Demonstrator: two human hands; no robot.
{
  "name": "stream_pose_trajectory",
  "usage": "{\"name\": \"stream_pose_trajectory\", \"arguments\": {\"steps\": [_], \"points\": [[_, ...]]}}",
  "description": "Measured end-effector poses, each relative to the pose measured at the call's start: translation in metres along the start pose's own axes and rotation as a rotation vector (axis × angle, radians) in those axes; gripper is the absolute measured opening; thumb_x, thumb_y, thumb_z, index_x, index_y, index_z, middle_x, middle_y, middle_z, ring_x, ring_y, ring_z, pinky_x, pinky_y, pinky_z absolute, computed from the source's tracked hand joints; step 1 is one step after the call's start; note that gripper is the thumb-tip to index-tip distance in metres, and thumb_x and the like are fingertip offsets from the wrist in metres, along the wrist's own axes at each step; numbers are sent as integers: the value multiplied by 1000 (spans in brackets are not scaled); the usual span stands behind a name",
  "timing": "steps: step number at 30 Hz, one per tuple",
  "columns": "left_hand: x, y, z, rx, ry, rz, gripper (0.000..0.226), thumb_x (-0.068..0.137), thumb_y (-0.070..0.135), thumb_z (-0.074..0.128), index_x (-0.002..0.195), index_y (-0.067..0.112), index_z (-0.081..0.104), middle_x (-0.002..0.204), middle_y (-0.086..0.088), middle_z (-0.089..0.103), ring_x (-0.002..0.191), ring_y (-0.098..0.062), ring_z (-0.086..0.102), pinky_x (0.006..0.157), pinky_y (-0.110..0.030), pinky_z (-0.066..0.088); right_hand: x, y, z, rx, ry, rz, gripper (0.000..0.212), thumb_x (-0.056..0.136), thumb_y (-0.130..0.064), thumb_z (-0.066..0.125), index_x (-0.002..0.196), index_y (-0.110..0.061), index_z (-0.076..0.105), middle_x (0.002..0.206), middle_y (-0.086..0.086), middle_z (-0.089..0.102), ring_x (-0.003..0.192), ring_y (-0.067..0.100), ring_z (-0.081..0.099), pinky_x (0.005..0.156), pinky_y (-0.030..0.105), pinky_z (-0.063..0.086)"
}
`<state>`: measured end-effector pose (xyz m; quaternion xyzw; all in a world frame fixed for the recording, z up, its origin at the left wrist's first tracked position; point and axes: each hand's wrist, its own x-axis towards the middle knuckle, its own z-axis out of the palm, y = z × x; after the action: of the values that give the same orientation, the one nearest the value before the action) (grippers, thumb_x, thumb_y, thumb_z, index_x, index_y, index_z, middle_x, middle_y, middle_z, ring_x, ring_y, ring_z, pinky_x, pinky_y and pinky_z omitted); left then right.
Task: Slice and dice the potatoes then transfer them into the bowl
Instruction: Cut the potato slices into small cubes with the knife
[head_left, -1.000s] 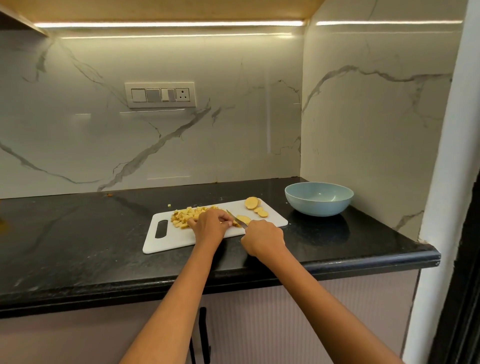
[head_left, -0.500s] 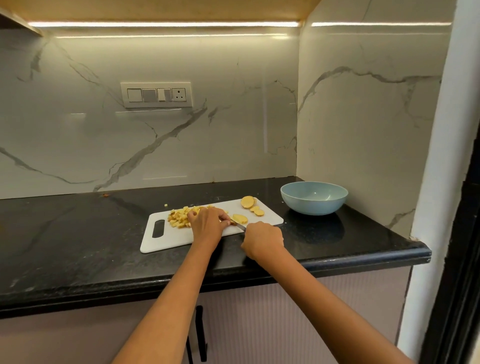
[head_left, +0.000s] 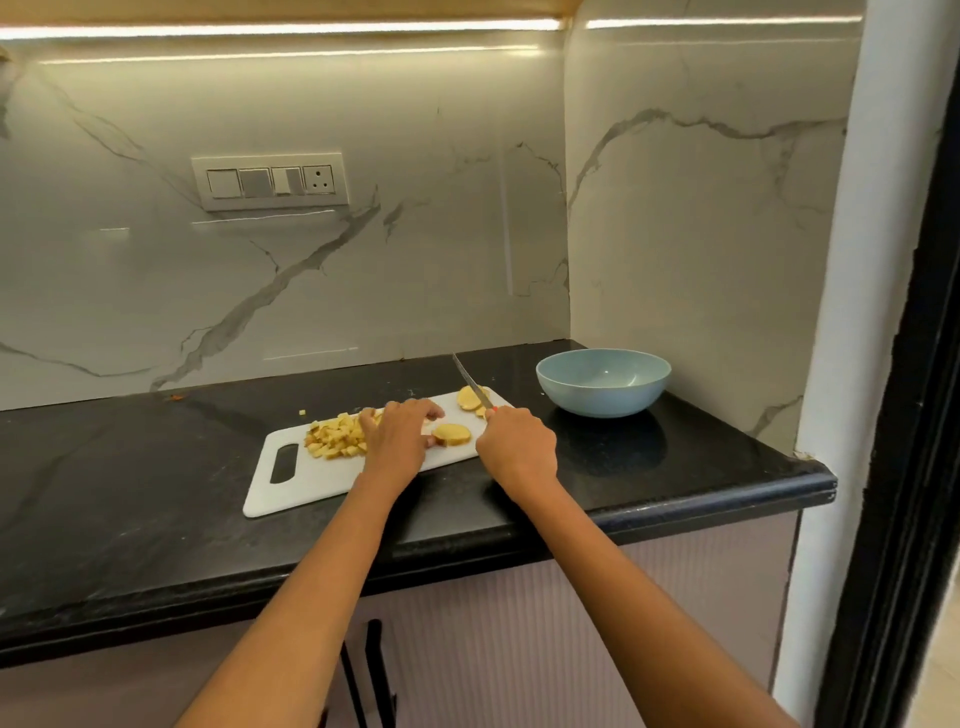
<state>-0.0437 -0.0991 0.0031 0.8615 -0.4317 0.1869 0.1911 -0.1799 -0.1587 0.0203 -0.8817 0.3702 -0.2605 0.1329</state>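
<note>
Dicing is the step in hand: my right hand (head_left: 517, 447) is curled tight round the knife (head_left: 471, 384) handle, blade lifted off the cutting board (head_left: 311, 480) and angled up and away toward the back wall. My left hand (head_left: 397, 439) lies palm down on the board, fingers bent over the spot between the diced potato pile (head_left: 335, 441) and 1 round slice (head_left: 452, 434); its thumb touches that slice, but I cannot tell whether the fingers cover or hold anything beneath them. Near the board's far right corner sit at least 2 more slices (head_left: 470, 399), partly behind the blade. The blue bowl (head_left: 602, 382) stands on the black counter (head_left: 130, 467) well to the right of the board, nothing in it that I can see. My read: roughly half the cutting is done, transfer not yet begun. Next move calls for steadying the near slice under my left fingertips, knuckles tucked back, then bringing the blade down in strips, turning, and crossing them. 1 stray cube (head_left: 302, 412) lies on the counter beyond the board.
</note>
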Motion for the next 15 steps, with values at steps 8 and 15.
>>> {"name": "stream_pose_trajectory", "arguments": {"steps": [8,15], "points": [[35,8,-11,-58,-481,230,54,83,-12,50,123,23,57,135,-2,50,123,-22,45,101,-32,39,11,4,4,54,18,26,29,98,-18,37,111,-7,60,103,9,64,88,20,61,64,25,40],[26,8,-19,40,-557,172,42,95,16,47,137,17,43,143,-6,40,128,-22,40,105,-31,33,11,5,4,16,-4,-11,30,98,-18,36,109,-8,62,103,9,64,90,22,61,66,27,41]]}}
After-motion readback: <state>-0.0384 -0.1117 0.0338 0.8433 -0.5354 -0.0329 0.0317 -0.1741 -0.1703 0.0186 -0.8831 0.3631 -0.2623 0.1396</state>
